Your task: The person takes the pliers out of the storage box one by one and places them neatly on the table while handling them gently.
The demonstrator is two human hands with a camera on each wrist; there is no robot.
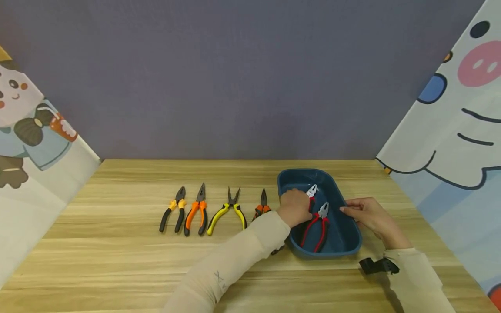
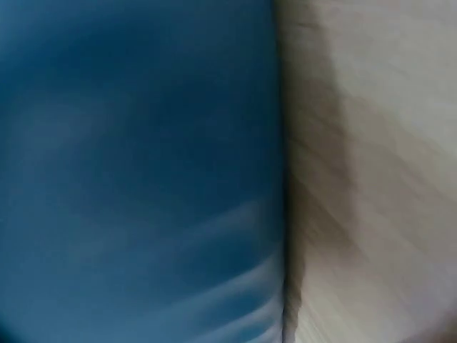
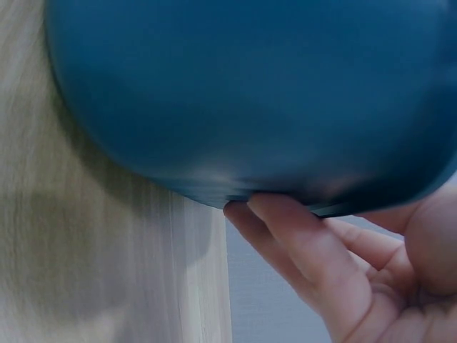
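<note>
My left hand (image 1: 295, 208) reaches down inside the blue plastic bin (image 1: 344, 232), fingers curled around the handles of red-handled pliers (image 1: 312, 191) whose silver head sticks out beyond the knuckles. Much of those handles is hidden under the hand. Beside them in the bin lie second red-and-black pliers (image 1: 324, 213), jaws pointing away from me. At the bin's right side, my right hand (image 1: 369, 217) pinches the rim, thumb over the edge. In the right wrist view, its fingers (image 3: 300, 236) press the outer wall. The left wrist view shows mostly the blue wall (image 2: 143, 171).
On the wooden table (image 1: 117, 269), left of the bin, stand in a row yellow-and-black pliers (image 1: 179, 204), orange-and-black pliers (image 1: 201, 206) and yellow long-nose pliers (image 1: 232, 204). My left forearm partly covers another orange-and-black pair (image 1: 263, 204). A grey panel (image 1: 235, 87) rises behind.
</note>
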